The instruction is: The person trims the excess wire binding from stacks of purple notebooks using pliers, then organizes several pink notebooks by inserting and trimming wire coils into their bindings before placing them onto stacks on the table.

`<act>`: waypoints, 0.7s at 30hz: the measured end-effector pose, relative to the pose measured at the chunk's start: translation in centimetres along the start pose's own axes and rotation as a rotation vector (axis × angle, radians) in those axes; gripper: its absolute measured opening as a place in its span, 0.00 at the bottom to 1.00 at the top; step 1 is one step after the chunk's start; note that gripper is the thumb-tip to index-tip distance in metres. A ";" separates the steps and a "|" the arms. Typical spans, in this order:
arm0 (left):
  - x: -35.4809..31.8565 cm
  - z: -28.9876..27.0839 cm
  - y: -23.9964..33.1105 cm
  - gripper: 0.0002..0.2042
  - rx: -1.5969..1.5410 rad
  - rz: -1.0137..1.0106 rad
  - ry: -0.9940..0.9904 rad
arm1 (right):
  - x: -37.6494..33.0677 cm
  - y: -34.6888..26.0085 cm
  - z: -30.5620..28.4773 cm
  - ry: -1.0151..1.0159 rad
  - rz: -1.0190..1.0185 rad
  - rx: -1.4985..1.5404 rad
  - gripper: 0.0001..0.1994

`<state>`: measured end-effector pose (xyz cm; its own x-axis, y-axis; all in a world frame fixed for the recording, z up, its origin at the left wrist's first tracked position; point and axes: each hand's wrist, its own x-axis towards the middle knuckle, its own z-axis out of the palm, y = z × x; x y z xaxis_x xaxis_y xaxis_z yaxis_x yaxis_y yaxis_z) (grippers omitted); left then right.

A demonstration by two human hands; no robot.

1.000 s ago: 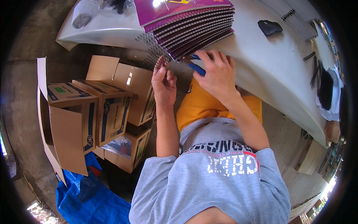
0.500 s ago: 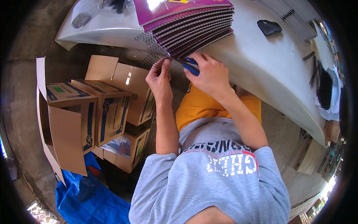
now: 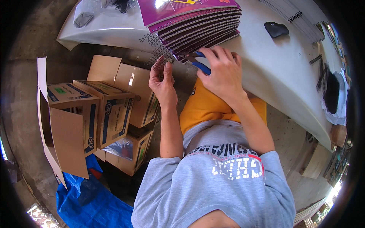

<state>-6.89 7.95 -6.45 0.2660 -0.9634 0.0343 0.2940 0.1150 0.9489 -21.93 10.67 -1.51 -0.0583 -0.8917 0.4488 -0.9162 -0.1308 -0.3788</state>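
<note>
A stack of purple spiral notebooks (image 3: 194, 32) sits at the table's near edge, bound sides toward me. Loose ends of spiral wire (image 3: 152, 45) stick out past its left corner. My left hand (image 3: 164, 80) is closed, with thumb and fingers pinching one of these dark wire coils (image 3: 158, 63) just below that corner. In my right hand (image 3: 227, 74) are blue-handled pliers (image 3: 203, 68), their handles spread apart. The small jaws point left at the lower corner of the stack, close to the wire ends; whether they touch a wire I cannot tell.
The white table (image 3: 262, 57) curves across the front. On it lie a black pouch-like object (image 3: 276, 29), wire-bound pages (image 3: 300, 19) and dark coils (image 3: 323, 76) at the right, and a clear plastic bag (image 3: 84, 17) at the left. Cardboard boxes (image 3: 116, 117) and a blue tarp (image 3: 89, 201) occupy the left floor.
My right hand has moved slightly right and back with the pliers, showing more of their jaws. My left hand has shifted a little, its coil now bent away from the corner.
</note>
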 end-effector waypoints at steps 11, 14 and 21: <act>0.5 -0.9 -0.3 0.10 -0.111 -0.048 -0.107 | 0.9 -1.4 0.9 -0.085 -0.056 -0.177 0.14; 0.1 0.5 -0.1 0.09 -0.167 -0.088 -0.034 | 1.0 -0.4 1.4 -0.144 -0.027 -0.118 0.11; 2.3 -2.8 -2.6 0.11 -1.176 -0.479 -0.263 | 1.0 -0.1 -0.6 -0.376 0.217 0.329 0.19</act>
<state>-4.42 6.11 -9.71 -0.2369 -0.9706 -0.0427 0.9700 -0.2388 0.0452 -22.18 10.07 -0.52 -0.0313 -0.9989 0.0346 -0.7231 -0.0013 -0.6907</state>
